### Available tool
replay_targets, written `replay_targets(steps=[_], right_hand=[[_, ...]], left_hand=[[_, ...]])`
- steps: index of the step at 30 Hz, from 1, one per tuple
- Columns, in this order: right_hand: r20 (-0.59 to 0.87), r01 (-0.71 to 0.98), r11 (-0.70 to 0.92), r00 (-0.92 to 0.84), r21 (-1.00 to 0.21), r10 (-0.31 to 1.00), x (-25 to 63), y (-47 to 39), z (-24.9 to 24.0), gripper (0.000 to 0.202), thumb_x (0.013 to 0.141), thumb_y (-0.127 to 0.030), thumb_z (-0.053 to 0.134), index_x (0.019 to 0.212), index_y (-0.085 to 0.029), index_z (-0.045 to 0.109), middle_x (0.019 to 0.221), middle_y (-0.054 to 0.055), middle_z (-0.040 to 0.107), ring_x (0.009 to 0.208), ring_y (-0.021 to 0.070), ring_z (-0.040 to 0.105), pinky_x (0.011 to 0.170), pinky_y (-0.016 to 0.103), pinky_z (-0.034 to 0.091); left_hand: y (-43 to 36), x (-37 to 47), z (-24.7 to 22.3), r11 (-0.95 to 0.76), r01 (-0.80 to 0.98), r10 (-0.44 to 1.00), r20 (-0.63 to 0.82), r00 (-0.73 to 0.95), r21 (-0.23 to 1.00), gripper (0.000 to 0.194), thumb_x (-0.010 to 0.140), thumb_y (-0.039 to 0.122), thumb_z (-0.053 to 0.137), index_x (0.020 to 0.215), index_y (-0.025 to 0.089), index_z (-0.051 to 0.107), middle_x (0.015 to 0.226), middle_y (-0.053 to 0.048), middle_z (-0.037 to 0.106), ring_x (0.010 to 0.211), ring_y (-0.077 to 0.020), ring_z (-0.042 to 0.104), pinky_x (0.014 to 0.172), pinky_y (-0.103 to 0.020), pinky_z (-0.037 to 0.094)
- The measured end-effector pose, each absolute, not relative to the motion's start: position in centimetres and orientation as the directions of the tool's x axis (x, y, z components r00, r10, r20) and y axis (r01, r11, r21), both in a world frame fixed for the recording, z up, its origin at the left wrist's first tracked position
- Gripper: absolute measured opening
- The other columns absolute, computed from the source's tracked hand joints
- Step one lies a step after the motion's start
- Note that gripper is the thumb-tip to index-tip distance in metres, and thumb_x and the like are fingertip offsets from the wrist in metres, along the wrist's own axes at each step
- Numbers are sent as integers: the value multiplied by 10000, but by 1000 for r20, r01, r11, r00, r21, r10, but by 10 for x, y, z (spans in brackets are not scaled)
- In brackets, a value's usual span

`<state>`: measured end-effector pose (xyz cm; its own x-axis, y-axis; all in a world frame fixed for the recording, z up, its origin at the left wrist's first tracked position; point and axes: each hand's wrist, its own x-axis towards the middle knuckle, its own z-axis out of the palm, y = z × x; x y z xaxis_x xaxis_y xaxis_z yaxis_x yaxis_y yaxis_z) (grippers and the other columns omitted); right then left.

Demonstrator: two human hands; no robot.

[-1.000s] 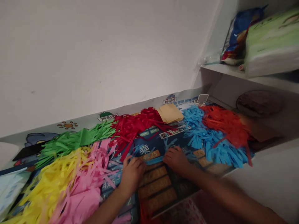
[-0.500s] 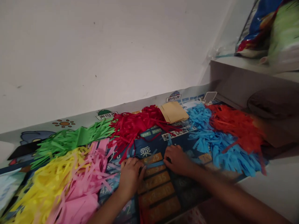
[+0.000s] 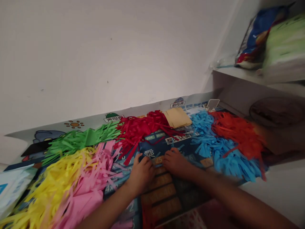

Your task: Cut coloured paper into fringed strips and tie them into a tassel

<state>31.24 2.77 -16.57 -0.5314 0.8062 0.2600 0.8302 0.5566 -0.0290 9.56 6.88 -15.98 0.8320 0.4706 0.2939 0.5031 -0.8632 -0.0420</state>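
Observation:
Close together over the printed chart mat [image 3: 152, 146], my left hand [image 3: 141, 173] and my right hand [image 3: 177, 163] are both closed, knuckles up. Bits of blue paper strip [image 3: 180, 147] stick out beside the right fingers, and more blue shows left of the left hand. The grip itself is hidden under the fingers. Beyond the hands lies a heap of red paper strips [image 3: 145, 124]. Pink paper strips [image 3: 95, 173] are left of my left hand. To the right of my right hand are blue fringed strips [image 3: 228, 157].
Yellow strips [image 3: 62, 178] and green strips [image 3: 81, 140] are piled at the left, near a white-and-blue packet [image 3: 14, 187]. Tan paper [image 3: 177, 117] lies at the back. Orange-red strips [image 3: 238, 133] sit beside a shelf unit [image 3: 238, 87] holding bags. A wall [image 3: 119, 63] rises behind.
My hands have drawn closer together, and the blue strip seen between them before is now covered. The left hand has turned and its index finger has lifted. The view has shifted slightly.

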Motion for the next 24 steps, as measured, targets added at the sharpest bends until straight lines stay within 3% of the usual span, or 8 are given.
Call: replay_targets(steps=[5,9,14,17,24], right_hand=[[291,855,512,-471,-80,833,298,24,-164,107,926,-242,560,969,-181,636,1011,68,663,989,226,494,862,415,284],[289,841,514,-456,-170,842,305,13,-176,156,954,-211,519,907,-204,667,943,41,686,939,199,516,855,390,280],[264,857,404,-329,-320,907,327,9,-178,103,905,-278,621,852,-239,701,904,3,693,920,183,543,817,358,286],[230,852,358,-288,-382,930,331,11,-172,93,854,-317,686,814,-234,705,888,2,677,907,177,552,788,331,306],[41,864,217,-223,-454,974,324,20,-159,105,848,-288,668,779,-214,694,892,23,661,912,198,539,791,336,319]], left_hand=[[66,97,-164,-853,521,477,364,800,-27,140,865,124,595,790,232,644,735,18,637,840,-195,538,1001,-494,272],[58,82,-169,-860,510,475,396,786,19,157,871,132,613,946,255,674,822,14,681,876,-188,559,981,-457,297],[58,67,-170,-792,522,610,378,697,316,132,876,196,629,904,285,722,834,9,704,811,-178,597,811,-370,352],[60,71,-168,-698,586,711,300,636,413,62,841,272,685,808,275,737,806,0,704,787,-198,603,764,-366,341],[59,86,-160,-601,722,797,202,569,342,110,828,269,676,730,229,703,801,-18,702,813,-218,585,768,-389,327]])
